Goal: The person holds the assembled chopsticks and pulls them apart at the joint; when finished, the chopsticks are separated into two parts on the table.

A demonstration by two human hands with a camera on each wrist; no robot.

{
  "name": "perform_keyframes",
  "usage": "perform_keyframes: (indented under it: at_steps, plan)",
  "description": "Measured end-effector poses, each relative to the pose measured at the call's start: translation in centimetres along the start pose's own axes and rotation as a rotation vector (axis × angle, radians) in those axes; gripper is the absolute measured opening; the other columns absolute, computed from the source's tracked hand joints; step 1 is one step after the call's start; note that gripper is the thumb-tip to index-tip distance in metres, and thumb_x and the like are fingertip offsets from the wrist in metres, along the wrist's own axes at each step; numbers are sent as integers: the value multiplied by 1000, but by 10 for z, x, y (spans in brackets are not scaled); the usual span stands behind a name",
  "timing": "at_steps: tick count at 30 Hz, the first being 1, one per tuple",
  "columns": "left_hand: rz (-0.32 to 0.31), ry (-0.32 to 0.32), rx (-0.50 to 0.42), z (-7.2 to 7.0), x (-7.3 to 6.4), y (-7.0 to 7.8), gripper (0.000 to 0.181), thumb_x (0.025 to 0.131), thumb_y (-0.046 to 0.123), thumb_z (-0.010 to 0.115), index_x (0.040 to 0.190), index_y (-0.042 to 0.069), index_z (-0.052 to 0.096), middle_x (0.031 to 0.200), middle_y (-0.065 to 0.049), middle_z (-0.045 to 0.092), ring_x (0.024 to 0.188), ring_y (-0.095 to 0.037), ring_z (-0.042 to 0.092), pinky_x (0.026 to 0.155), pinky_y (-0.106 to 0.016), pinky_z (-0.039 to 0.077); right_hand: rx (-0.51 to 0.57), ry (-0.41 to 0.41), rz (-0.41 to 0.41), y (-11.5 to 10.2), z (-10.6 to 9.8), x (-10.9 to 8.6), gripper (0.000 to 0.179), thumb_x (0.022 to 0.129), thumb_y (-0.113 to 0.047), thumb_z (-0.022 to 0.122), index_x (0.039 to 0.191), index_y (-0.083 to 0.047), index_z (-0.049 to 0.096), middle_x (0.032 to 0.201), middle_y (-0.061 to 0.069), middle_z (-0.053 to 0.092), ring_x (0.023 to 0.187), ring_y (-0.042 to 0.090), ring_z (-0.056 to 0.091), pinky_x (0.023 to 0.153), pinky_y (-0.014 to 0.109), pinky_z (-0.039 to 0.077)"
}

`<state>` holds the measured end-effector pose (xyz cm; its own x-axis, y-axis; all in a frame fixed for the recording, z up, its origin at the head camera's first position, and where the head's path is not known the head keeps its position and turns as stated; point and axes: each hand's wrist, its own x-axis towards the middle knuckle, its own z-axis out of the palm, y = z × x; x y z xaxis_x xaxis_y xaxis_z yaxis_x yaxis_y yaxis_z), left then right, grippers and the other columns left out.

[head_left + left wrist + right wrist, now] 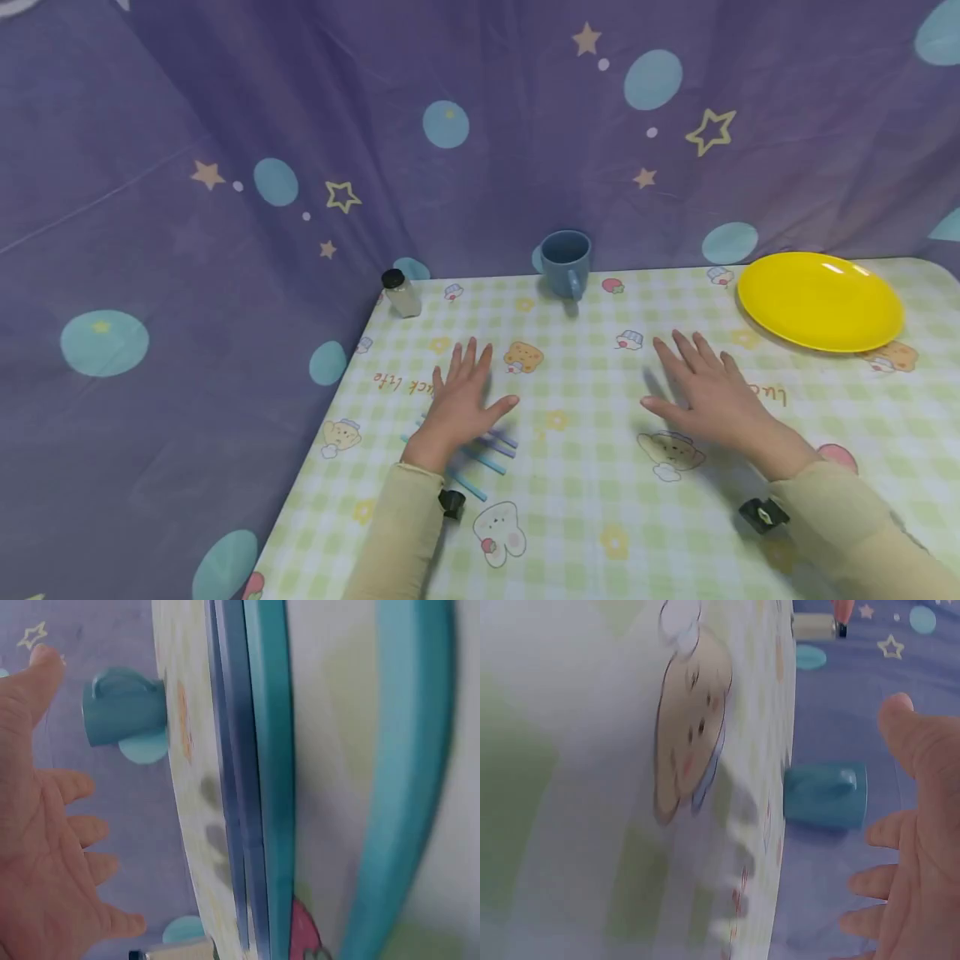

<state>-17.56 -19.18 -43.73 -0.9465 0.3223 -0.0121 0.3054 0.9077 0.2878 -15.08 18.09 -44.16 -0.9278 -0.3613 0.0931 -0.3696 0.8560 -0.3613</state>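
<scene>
My left hand (459, 407) hovers palm down over several thin sticks, blue and purple, with its fingers spread and nothing held. One blue stick (487, 460) shows beside the wrist; the hand and forearm hide part of the bunch. In the left wrist view the teal stick (271, 780) and purple stick (238, 750) lie on the cloth below the palm. My right hand (708, 396) is also spread, above the cloth at the right, its shadow falling beneath it. A blue mug (562, 267) stands upright beyond both hands, its handle turned toward me.
A small jar (402, 297) with a black lid stands at the back left corner. The yellow plate (817, 304) lies at the back right. A green checked tablecloth (570, 500) with printed cartoons covers the table, and a purple curtain (495, 192) hangs behind and at the left.
</scene>
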Motion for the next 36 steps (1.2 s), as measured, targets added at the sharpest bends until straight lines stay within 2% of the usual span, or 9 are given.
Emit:
perform_keyframes:
  at_steps: [6, 13, 18, 22, 29, 36]
  plan:
    - [2, -20, -39, -8, -7, -17, 81, 95, 65, 41, 158, 22, 13, 163, -6, 2, 148, -31, -5, 110, -66, 2, 47, -24, -75, -22, 8, 11, 79, 96, -53, 53, 153, -3, 28, 152, 29, 28, 137, 53, 23, 101, 71, 22]
    - [-34, -13, -98, -13, -14, -34, 60, 100, 49, 47, 146, 11, 44, 159, -17, 20, 148, -36, 7, 111, -65, 6, 55, 27, -189, -43, 23, 23, 72, 92, -44, 65, 148, -6, 40, 144, 26, 44, 128, 51, 41, 100, 64, 33]
    - [-24, 21, -73, -14, -18, -44, 46, 94, 37, 64, 130, 9, 59, 147, -23, 38, 138, -40, 32, 108, -60, 24, 120, 36, -234, -62, 34, 31, 63, 89, -35, 71, 140, -4, 50, 133, 21, 56, 118, 42, 53, 97, 56, 40]
    - [-36, 17, -56, -15, -19, -48, 39, 87, 29, 74, 120, 12, 63, 134, -17, 49, 123, -38, 47, 102, -52, 36, 194, -2, -241, -79, 44, 36, 53, 90, -28, 71, 134, -2, 56, 126, 17, 62, 114, 37, 58, 95, 51, 44]
    - [8, 4, -29, -16, -17, -49, 26, 82, 21, 80, 103, 17, 66, 113, -9, 53, 102, -30, 50, 89, -47, 41, 252, -32, -277, -108, 63, 47, 32, 88, -18, 72, 115, -2, 66, 107, 9, 69, 98, 24, 64, 87, 44, 49]
    - [51, 11, 23, -12, -17, -51, 20, 78, 20, 82, 88, 18, 65, 99, -4, 52, 90, -27, 48, 80, -45, 41, 284, -104, -254, -134, 78, 57, 19, 88, -15, 71, 105, -5, 68, 96, 3, 69, 88, 17, 64, 82, 39, 50]
